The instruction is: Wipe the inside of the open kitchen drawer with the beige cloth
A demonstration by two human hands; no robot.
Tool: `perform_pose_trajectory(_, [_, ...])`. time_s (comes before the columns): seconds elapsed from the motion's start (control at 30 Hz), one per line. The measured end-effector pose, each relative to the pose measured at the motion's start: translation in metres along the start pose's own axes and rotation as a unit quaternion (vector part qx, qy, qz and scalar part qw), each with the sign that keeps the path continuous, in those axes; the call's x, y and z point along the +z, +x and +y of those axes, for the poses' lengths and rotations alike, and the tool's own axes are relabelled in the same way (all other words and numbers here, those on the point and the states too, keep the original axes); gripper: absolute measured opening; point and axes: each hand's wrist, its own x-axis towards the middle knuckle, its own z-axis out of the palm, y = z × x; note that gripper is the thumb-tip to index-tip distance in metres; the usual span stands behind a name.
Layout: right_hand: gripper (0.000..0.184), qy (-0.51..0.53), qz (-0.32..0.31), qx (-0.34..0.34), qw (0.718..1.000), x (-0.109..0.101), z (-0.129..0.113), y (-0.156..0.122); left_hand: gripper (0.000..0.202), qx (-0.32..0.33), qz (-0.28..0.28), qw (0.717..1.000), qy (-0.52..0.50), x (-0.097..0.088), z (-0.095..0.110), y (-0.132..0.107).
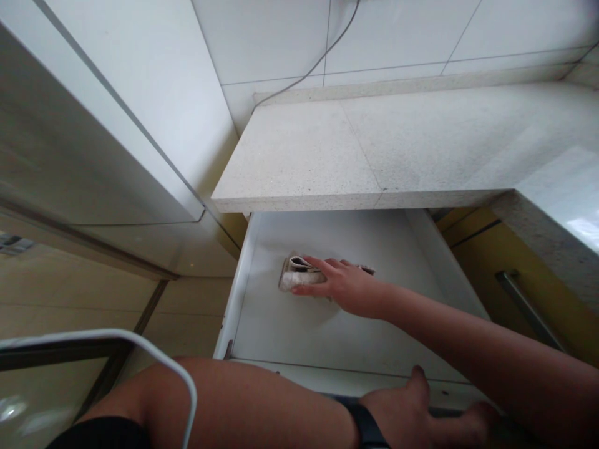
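A pulled-out white drawer lies below the countertop. Inside it, my right hand presses on a folded, light-coloured cloth with dark patches, fingers around its top and near side. The cloth rests on the drawer floor, and part of it is covered by the hand. At the bottom of the view my left hand grips the drawer's front edge. Its thumb points up over the edge and one finger stretches right; the other fingers are hidden. A black band circles the left wrist.
A pale speckled countertop overhangs the back of the drawer. At left stands a tall white cabinet. A yellowish cabinet front with a metal handle is at right. A thin cable hangs along the tiled wall. A white curved strip crosses the lower left.
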Motion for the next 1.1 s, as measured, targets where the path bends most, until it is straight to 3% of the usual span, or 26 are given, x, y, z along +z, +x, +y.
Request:
perform_pose_trajectory(0.3, [0.036, -0.009, -0.016, 0.044, 0.999, -0.003, 0.007, -0.004, 0.032, 0.017, -0.01, 0.999, -0.029, -0.004, -0.002, 0.001])
perform_pose_trajectory(0.37, [0.042, -0.009, -0.015, 0.072, 0.997, -0.002, 0.005, -0.004, 0.033, 0.015, -0.002, 1.0, -0.021, -0.004, -0.003, 0.001])
perform_pose_trajectory(0.47, [0.073, -0.015, -0.024, 0.098, 0.995, 0.001, 0.001, -0.002, 0.036, 0.029, -0.009, 0.999, -0.013, -0.006, -0.005, 0.001])
perform_pose_trajectory(0.67, [0.04, -0.02, -0.006, 0.1, 0.995, 0.007, -0.005, 0.003, 0.037, 0.043, -0.057, 0.997, -0.006, -0.015, -0.007, 0.001])
perform_pose_trajectory(0.8, [0.04, 0.133, -0.008, 0.033, 0.99, -0.001, -0.006, 0.003, 0.036, 0.014, -0.029, 0.999, -0.017, -0.016, -0.008, -0.001])
perform_pose_trajectory(0.93, [0.042, 0.336, -0.084, -0.059, 0.936, -0.008, -0.012, 0.001, 0.033, 0.036, -0.017, 0.999, -0.02, -0.006, -0.005, 0.001])
perform_pose_trajectory(1.0, [0.045, 0.363, -0.107, -0.08, 0.922, -0.008, -0.015, 0.0, 0.031, 0.034, -0.005, 0.999, -0.035, -0.002, -0.003, 0.002])
perform_pose_trajectory(1.1, [0.051, 0.352, -0.113, -0.072, 0.926, -0.007, -0.016, -0.001, 0.031, 0.027, -0.006, 0.999, -0.047, 0.0, -0.002, 0.003])
